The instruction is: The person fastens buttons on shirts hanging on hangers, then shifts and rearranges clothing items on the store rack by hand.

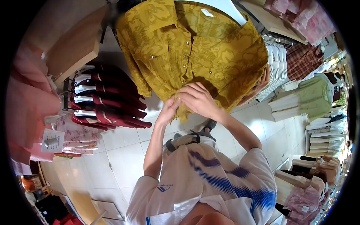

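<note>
A mustard-yellow button-up shirt (228, 56) with a tonal pattern and chest pockets hangs on a white hanger (225, 8) in front of me. Its upper front is partly open, with small buttons down the placket. My left hand (170, 109) is closed on the shirt's lower front edge, fingers pinching the cloth. Right beside it, my right hand (199, 99) lies over the same spot with its fingers bent in on the fabric. The two hands touch or nearly touch, and what lies under the fingertips is hidden.
Dark red garments (116, 95) hang on a rack at left, by a wooden shelf (75, 48) and pink clothing (30, 101). Striped tops (275, 71), a light green shirt (311, 95) and folded-over clothes (324, 138) line the right. Pale floor tiles (120, 150) lie below.
</note>
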The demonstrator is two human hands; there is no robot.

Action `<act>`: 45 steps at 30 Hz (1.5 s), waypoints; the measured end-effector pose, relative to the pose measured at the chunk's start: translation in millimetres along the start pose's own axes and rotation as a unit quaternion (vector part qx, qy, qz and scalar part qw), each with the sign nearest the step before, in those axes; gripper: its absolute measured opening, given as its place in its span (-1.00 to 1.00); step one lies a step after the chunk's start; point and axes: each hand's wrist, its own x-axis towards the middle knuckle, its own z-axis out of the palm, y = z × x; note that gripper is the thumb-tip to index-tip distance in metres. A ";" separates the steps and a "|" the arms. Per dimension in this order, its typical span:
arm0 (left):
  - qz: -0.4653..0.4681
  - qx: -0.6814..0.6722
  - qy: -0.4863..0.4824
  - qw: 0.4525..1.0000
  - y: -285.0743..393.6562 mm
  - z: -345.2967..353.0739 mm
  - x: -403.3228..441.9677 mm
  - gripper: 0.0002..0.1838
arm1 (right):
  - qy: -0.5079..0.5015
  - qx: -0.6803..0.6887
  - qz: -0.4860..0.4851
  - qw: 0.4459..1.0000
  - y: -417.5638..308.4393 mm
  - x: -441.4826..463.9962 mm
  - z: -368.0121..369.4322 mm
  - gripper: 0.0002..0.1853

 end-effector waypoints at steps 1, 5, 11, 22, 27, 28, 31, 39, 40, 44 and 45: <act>-0.055 -0.002 -0.013 0.998 -1.1 -5.0 -0.9 -0.60 | -0.004 0.067 0.039 0.997 0.8 -1.7 2.5 -0.73; -0.115 -0.004 0.015 0.993 17.0 5.1 -7.5 -0.43 | -0.009 0.087 0.046 0.995 4.0 -5.7 6.2 -0.78; -0.166 0.031 0.004 0.986 19.1 2.2 -9.3 -0.33 | -0.034 0.067 0.035 0.997 5.7 -7.3 12.8 -0.78; -0.087 -0.067 0.055 0.992 -6.3 -21.8 -9.0 -0.64 | -0.072 0.229 0.194 0.951 8.6 -15.8 7.6 -0.86; -0.002 -0.013 0.082 0.997 -9.8 -21.4 -8.3 -0.88 | -0.068 0.228 0.120 0.964 14.0 -14.2 10.7 -0.83; -0.012 -0.012 0.063 0.998 -8.4 -22.7 -9.5 -0.91 | -0.074 0.224 0.092 0.967 14.9 -12.6 10.4 -0.83; -0.032 0.001 0.033 0.999 -0.1 -25.8 -11.9 -0.94 | -0.110 0.242 0.072 0.961 14.5 -5.7 3.5 -0.84; -0.042 0.014 -0.022 0.999 13.3 -30.7 -14.9 -0.96 | -0.175 0.243 0.054 0.953 11.8 4.1 -4.0 -0.81; -0.054 0.039 -0.024 0.998 14.5 -32.1 -15.4 -0.96 | -0.174 0.248 0.045 0.952 10.3 5.7 -5.6 -0.80; -0.077 0.071 -0.046 0.993 10.1 -36.7 -13.7 -0.93 | -0.210 0.265 0.049 0.940 11.3 6.8 -8.2 -0.77; -0.077 0.070 -0.046 0.993 10.4 -37.1 -13.6 -0.93 | -0.207 0.282 0.052 0.935 13.6 5.0 -5.1 -0.79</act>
